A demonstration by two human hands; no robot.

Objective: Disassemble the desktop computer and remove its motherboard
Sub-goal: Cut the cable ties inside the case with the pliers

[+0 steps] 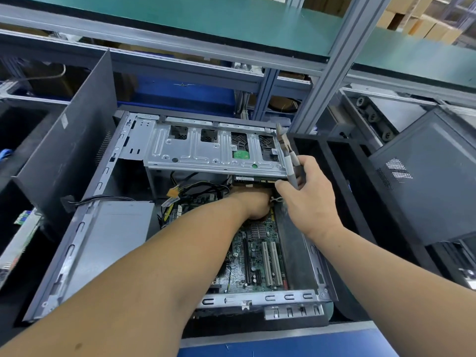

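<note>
Reaching under the drive cage [206, 148], left hand [257, 202] fingers hidden; right hand [309, 197] grips pliers [288, 150].

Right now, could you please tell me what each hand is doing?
Left hand: reaches inside the computer case under the drive cage; its fingers are hidden.
Right hand: holds pliers.

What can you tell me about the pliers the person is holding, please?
The pliers are held in the right hand, fingers curled round the grey-sleeved handles. The tool points up and away, and its bare metal head, dull and worn-looking, stands at the far right corner of the silver drive cage. The jaws look nearly closed and grip nothing. Whether the head touches the cage cannot be told.
</note>
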